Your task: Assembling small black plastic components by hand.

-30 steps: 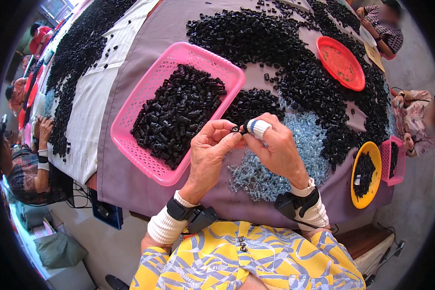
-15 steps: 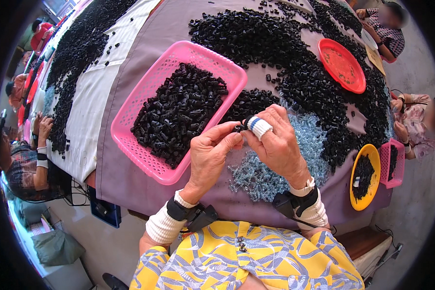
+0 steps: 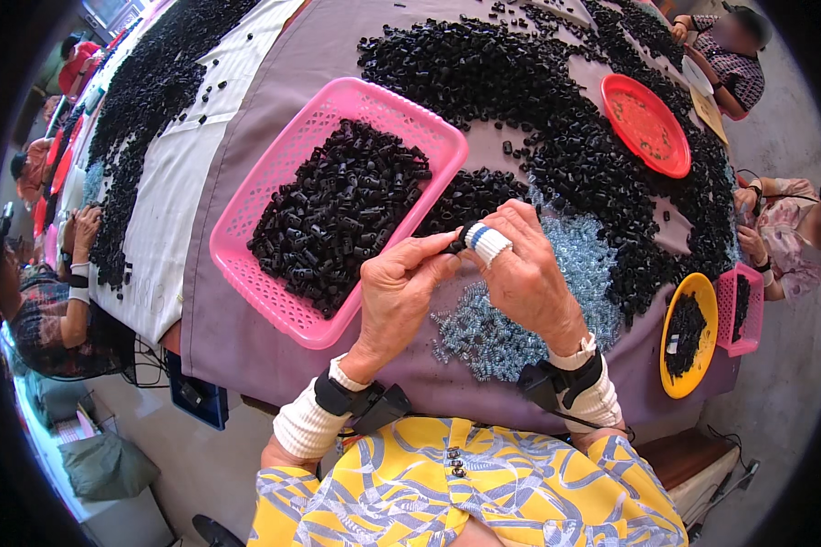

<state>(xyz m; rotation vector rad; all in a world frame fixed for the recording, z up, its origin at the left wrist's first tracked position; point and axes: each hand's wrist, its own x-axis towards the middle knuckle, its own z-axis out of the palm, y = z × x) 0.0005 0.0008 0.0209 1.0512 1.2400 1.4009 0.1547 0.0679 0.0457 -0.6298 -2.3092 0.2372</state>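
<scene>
Basket of black parts, with left hand and right hand meeting beside it

A yellow-and-grey patterned shirt is nearest, below the basket. White wristbands and black straps circle both wrists. Just right of the basket, the left hand pinches a small black piece between thumb and forefinger. The right hand's fingertips close in against that piece; whether they grip it or only press is hidden, as is most of its shape. A white finger sleeve with a blue stripe wraps one right finger.

On the mauve-covered counter, pale bluish bits lie to the basket's right, partly behind the right hand. Farther right of it are a yellow plate bearing black pieces and, just beside that, a small pink basket. Beyond the basket's far right corner spreads a black heap, with a red plate at its right. Left of the basket runs white cloth, black pieces heaped along it.

Other people sit well apart from the basket: one at left, two at right, others farther left.
</scene>
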